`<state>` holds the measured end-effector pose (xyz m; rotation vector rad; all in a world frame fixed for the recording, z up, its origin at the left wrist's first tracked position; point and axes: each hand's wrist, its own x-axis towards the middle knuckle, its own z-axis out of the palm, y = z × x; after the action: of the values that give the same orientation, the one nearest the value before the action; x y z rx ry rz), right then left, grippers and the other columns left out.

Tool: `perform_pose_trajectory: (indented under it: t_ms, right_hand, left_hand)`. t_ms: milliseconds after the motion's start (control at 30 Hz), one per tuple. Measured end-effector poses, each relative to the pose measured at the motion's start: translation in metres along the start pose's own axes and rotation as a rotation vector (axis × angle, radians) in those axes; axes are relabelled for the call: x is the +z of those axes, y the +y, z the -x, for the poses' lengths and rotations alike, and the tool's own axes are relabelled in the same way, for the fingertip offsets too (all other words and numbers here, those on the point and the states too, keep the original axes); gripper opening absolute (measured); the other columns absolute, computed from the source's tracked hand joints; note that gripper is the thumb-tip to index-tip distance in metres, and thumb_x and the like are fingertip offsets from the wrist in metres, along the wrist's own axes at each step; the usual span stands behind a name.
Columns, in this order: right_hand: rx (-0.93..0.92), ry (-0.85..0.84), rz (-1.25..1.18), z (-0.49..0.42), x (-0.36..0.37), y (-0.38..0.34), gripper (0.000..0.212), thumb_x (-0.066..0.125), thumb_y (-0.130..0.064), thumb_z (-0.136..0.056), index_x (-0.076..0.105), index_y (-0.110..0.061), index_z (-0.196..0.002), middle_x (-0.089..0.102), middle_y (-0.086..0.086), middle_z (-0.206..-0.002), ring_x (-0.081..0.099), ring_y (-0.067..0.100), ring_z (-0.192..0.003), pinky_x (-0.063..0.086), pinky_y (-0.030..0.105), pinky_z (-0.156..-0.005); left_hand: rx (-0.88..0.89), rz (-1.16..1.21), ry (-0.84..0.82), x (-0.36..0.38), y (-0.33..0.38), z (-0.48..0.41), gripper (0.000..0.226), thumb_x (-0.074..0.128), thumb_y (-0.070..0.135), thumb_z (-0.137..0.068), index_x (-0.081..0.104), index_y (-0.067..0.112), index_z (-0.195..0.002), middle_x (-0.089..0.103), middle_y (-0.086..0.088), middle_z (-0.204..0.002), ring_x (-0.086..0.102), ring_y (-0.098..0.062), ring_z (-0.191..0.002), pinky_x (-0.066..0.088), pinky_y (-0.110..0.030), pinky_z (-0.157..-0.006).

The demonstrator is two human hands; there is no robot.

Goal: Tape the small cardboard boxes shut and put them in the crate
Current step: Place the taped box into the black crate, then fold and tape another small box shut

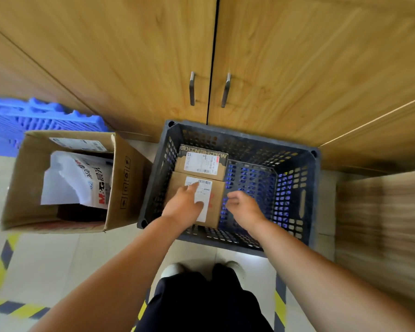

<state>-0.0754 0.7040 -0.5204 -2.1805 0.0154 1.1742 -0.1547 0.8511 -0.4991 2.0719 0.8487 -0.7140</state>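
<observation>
Left hand (185,204) is resting on the nearer box (217,197), fingers (192,187) stretched over its label (206,189); right hand (243,207) is hovering just beside it, loosely curled, gripping nothing. This box and the farther box (201,164) are sitting touching inside the crate (316,183).

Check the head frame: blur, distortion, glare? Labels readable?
Head view: motion smear heaviest on the wood panel at right and the blue pallet at left; centre sharper, barcode on the far box visible, fine print illegible; wide-angle bows the cabinet lines; no harsh glare, blue glow through holes in the crate.
</observation>
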Motion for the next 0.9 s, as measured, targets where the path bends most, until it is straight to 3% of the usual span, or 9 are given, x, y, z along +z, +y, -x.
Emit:
perform_pose_trajectory:
  t_ms: [100,333,433,567,733,900]
  right_hand:
    - [-0.06,0.009,0.009,0.049,-0.033,-0.033,0.025,0.056,-0.014,-0.095,0.059,-0.008,-0.118,0.062,0.006,-0.106,0.056,0.015,-0.095,0.042,0.024,-0.081]
    - [-0.221,0.128,0.154,0.182,-0.12,-0.101,0.027,0.055,-0.015,-0.095,0.062,-0.011,-0.12,0.066,0.004,-0.114,0.062,0.016,-0.106,0.045,0.023,-0.089]
    - [-0.244,0.177,0.185,0.243,-0.157,-0.125,0.027,0.055,-0.017,-0.095,0.063,-0.013,-0.12,0.066,0.002,-0.116,0.061,0.016,-0.109,0.045,0.024,-0.092]
    - [-0.26,0.235,0.163,0.321,-0.205,-0.142,0.028,0.053,-0.018,-0.096,0.062,-0.011,-0.122,0.064,0.002,-0.12,0.059,0.015,-0.112,0.042,0.022,-0.094]
    - [-0.239,0.347,0.053,0.391,-0.25,-0.136,0.025,0.054,-0.016,-0.094,0.064,-0.012,-0.116,0.066,0.001,-0.114,0.061,0.013,-0.103,0.044,0.021,-0.09]
    - [-0.231,0.462,-0.099,0.446,-0.283,-0.111,0.021,0.055,-0.011,-0.093,0.064,-0.01,-0.112,0.066,0.002,-0.102,0.061,0.014,-0.095,0.045,0.022,-0.086]
  left_hand:
    - [0.036,0.047,0.051,-0.03,0.04,0.044,0.049,0.046,0.024,-0.095,0.037,0.026,-0.143,0.049,-0.004,-0.136,0.058,-0.018,-0.098,0.049,-0.03,-0.082]
    - [0.173,0.021,0.065,-0.109,0.134,0.165,0.03,0.045,0.021,-0.096,0.051,0.019,-0.126,0.059,-0.003,-0.124,0.061,-0.021,-0.101,0.051,-0.035,-0.084]
    - [0.245,0.013,0.062,-0.138,0.174,0.213,0.013,0.045,0.021,-0.096,0.052,0.022,-0.107,0.056,-0.003,-0.106,0.06,-0.024,-0.095,0.05,-0.037,-0.086]
    - [0.332,0.037,0.028,-0.161,0.226,0.271,0.035,0.046,0.029,-0.096,0.051,0.023,-0.13,0.057,0.004,-0.126,0.056,-0.015,-0.111,0.046,-0.03,-0.092]
    - [0.493,-0.001,-0.029,-0.16,0.278,0.324,0.035,0.047,0.03,-0.097,0.05,0.023,-0.131,0.057,0.005,-0.127,0.055,-0.01,-0.108,0.042,-0.025,-0.085]
    - [0.584,-0.044,-0.087,-0.138,0.318,0.364,0.035,0.047,0.029,-0.098,0.049,0.022,-0.131,0.057,0.005,-0.126,0.054,-0.009,-0.106,0.043,-0.026,-0.089]
